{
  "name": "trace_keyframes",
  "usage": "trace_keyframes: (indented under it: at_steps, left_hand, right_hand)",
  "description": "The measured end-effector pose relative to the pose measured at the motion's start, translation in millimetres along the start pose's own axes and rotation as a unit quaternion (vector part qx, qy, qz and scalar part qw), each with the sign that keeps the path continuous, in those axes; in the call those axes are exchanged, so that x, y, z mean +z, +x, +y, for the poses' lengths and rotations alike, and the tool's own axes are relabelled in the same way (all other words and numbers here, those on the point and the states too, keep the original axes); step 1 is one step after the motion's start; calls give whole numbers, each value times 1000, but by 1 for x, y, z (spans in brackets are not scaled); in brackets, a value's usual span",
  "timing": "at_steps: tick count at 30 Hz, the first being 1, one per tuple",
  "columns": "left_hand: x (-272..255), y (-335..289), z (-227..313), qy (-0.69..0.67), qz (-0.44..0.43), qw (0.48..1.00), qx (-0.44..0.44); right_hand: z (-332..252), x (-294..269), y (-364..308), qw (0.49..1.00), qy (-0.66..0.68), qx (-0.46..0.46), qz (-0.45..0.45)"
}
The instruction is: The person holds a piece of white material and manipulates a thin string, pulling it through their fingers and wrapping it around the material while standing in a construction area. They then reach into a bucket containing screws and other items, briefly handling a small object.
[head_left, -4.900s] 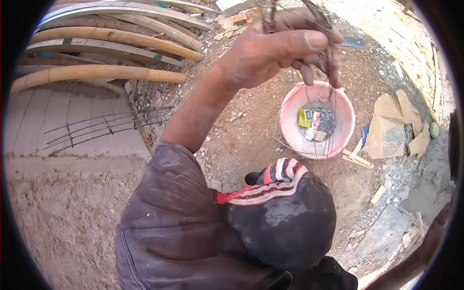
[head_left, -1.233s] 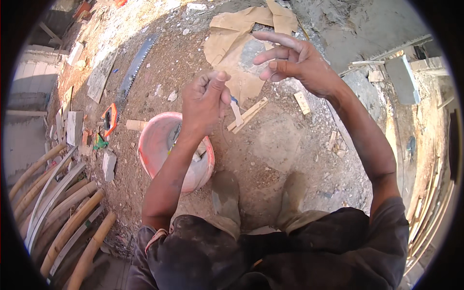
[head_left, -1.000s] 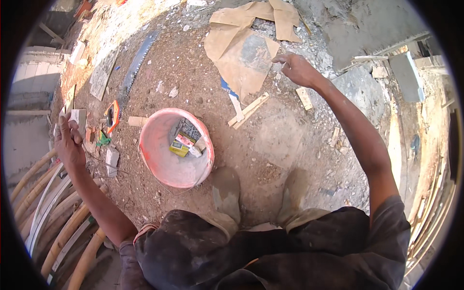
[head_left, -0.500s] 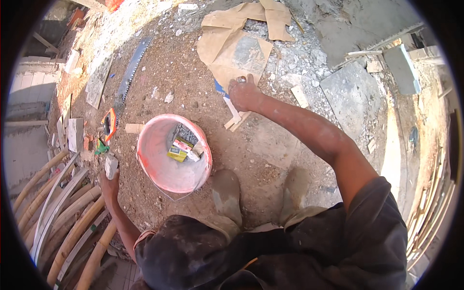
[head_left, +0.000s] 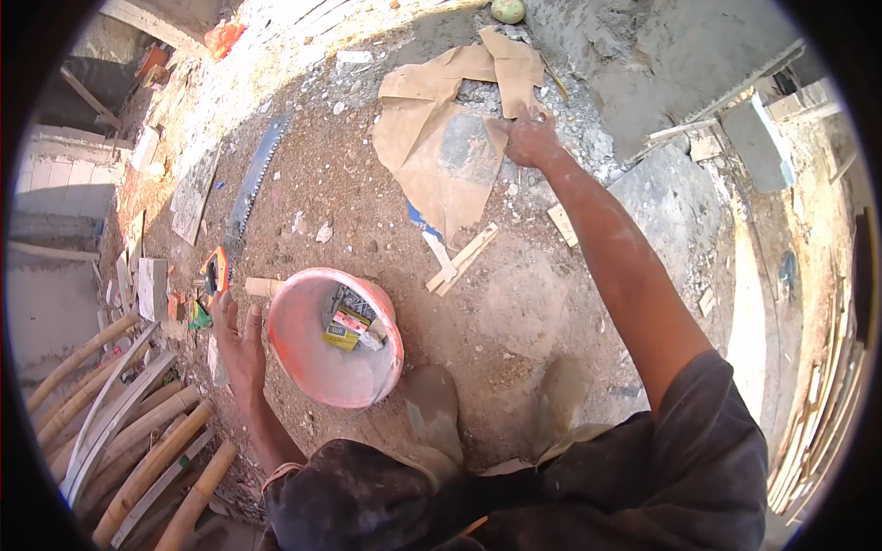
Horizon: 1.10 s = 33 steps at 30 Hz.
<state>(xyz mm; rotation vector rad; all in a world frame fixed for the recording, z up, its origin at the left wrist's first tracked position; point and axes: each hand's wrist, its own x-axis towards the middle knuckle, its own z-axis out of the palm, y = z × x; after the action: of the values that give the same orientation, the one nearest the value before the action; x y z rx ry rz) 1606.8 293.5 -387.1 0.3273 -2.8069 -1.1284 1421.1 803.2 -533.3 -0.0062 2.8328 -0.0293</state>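
My left hand (head_left: 241, 344) is raised with its fingers apart, holding nothing. It is just left of a whitish bucket (head_left: 296, 354) smeared with pink, and partly covers a pale chunk (head_left: 218, 363) on the ground. Inside the bucket lie loose nails (head_left: 353, 303) and a small yellow-green box (head_left: 341, 337). My right arm stretches forward. The right hand (head_left: 533, 140) touches the right side of a torn sheet of brown paper (head_left: 423, 138), its thumb and fingers apart. From under the paper's lower end shows a blue printed piece (head_left: 421, 220).
A handsaw blade (head_left: 257, 174) with an orange handle (head_left: 217, 268) lies left of centre. Wood strips (head_left: 464, 260) lie before my boots (head_left: 432, 409). Bamboo poles (head_left: 152, 464) crowd the lower left. A grey slab (head_left: 669, 197) lies right, and a round greenish object (head_left: 507, 11) sits at the far edge.
My right hand has moved forward and right, from the paper's lower end to its right side. My left hand has let go of the pale chunk and moved forward, fingers spreading. The view has shifted.
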Motion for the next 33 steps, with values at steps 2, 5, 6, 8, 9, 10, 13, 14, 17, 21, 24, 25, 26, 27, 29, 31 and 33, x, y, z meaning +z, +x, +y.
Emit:
trace_keyframes:
  at_steps: [2,5,6,8,9,10,13,14,17,21,24,25,26,27,29,31,33]
  left_hand:
    - [12,-6,-2,-77,28,997,12]
    - [21,-11,-10,-104,30,994,-10]
    - [20,-11,-11,-100,22,995,-22]
    - [23,-6,-14,-104,20,994,-26]
    - [22,-6,-15,-106,23,994,-30]
    - [20,-7,-14,-104,24,994,-33]
    - [23,-1,-12,-107,29,993,-34]
    - [23,1,-13,-123,17,992,-30]
    - [25,-1,-1,-133,10,991,-21]
    - [26,-4,12,-161,13,987,0]
    - [33,-7,44,-27,11,994,109]
    - [33,-7,50,-24,10,994,107]
    - [34,-7,55,9,-1,991,134]
    - [35,-7,57,42,-12,986,162]
    - [39,-8,52,24,-18,987,158]
    - [43,-10,49,7,-22,988,153]
    - [45,-15,47,-76,-24,993,90]
  right_hand:
    - [-17,2,7,998,15,54,9]
    - [-15,13,28,989,11,147,27]
    - [-11,11,33,988,39,152,-13]
    - [-10,7,27,985,66,151,-58]
    - [-12,-6,14,991,58,114,-36]
    - [-10,-14,4,995,51,81,-13]
    - [-3,-6,9,994,-5,90,-63]
    - [1,1,10,994,-4,88,-62]
    - [-2,15,8,995,40,42,83]
    - [-22,14,15,996,-56,19,62]
    - [-20,5,22,994,-97,51,24]
    - [-21,2,21,991,-118,62,-20]
    - [-20,6,21,991,-117,59,-23]
    - [-17,10,19,992,-91,75,41]
    - [-25,14,16,989,-62,84,103]
    - [-41,13,12,988,-43,19,148]
    - [-84,-3,-12,991,-44,-57,112]
